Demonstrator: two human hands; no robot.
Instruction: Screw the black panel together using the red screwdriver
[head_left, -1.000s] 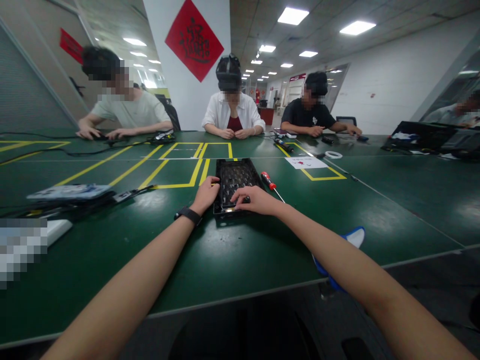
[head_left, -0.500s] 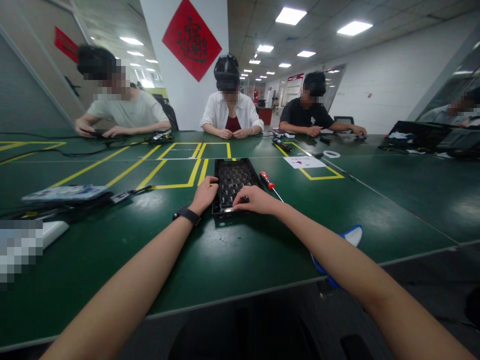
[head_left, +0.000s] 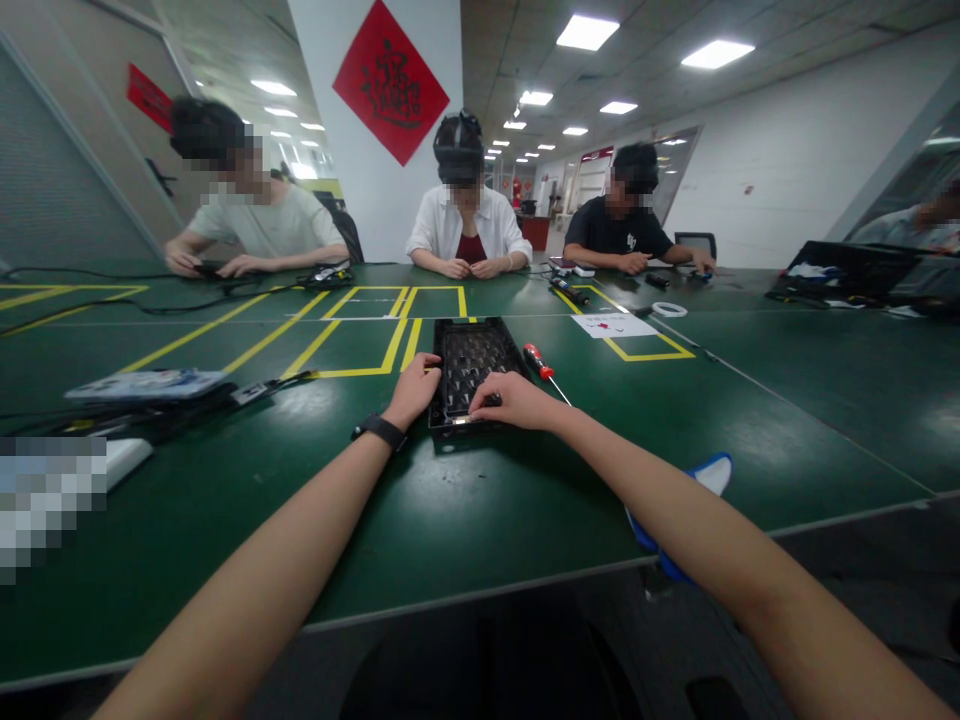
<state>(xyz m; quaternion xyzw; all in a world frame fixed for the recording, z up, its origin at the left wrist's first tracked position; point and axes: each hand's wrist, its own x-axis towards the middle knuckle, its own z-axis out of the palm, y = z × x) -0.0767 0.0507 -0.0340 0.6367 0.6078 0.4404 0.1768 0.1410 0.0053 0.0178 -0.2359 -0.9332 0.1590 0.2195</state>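
A black rectangular plastic housing lies flat on the green table, its open top showing a patterned inside with several raised points. My left hand, a dark band on its wrist, holds the housing's left side with the fingers curled at the rim. Over the near end is my right hand, its fingers pinched together low inside the housing. Whatever sits between those fingertips is too small to make out. A small pale strip shows beside them at the near wall. Right of the housing lies a red-handled screwdriver.
A blue-and-white object lies partly behind my right forearm. Cables and a flat light packet are at the left. A printed paper and a white ring lie farther right. Three people sit across the table.
The view has turned slightly left, so everything sits a little farther right. Both hands keep their places on the housing, with the right fingers still pinched at its near end.
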